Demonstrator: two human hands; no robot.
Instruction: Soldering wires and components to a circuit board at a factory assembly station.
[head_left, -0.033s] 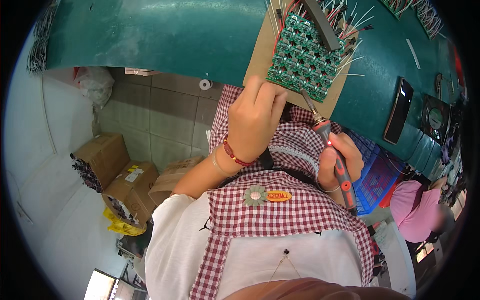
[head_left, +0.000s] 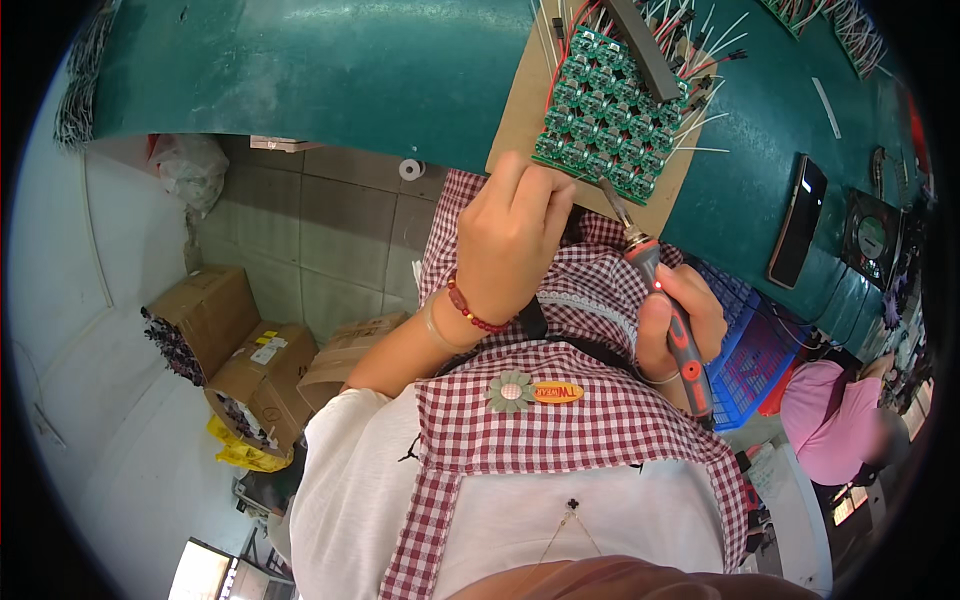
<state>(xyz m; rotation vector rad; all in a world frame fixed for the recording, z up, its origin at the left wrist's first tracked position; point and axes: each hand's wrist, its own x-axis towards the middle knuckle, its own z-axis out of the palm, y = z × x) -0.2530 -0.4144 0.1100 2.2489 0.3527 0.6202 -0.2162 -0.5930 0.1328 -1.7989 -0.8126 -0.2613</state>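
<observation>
A panel of green circuit boards (head_left: 605,125) lies on a brown board (head_left: 520,120) at the table's near edge. A dark bar (head_left: 645,55) rests across the panel's far part, and red, black and white wires (head_left: 705,95) stick out around it. My right hand (head_left: 685,315) grips a grey and red soldering iron (head_left: 683,345), its tip at the panel's near edge. Beside that edge, to the left of the tip, my left hand (head_left: 512,225) is closed in a pinch. Its fingertips face away, so what they hold is too small or hidden to make out.
A phone (head_left: 798,220) and a dark square item with a round disc (head_left: 870,238) lie on the green table (head_left: 330,70) to the right. Below are a blue plastic crate (head_left: 735,345) and, at left, cardboard boxes (head_left: 265,370). A person in pink (head_left: 825,420) sits at far right.
The soldering iron in my right hand has shifted very slightly to the left. My left hand and the panel look the same.
</observation>
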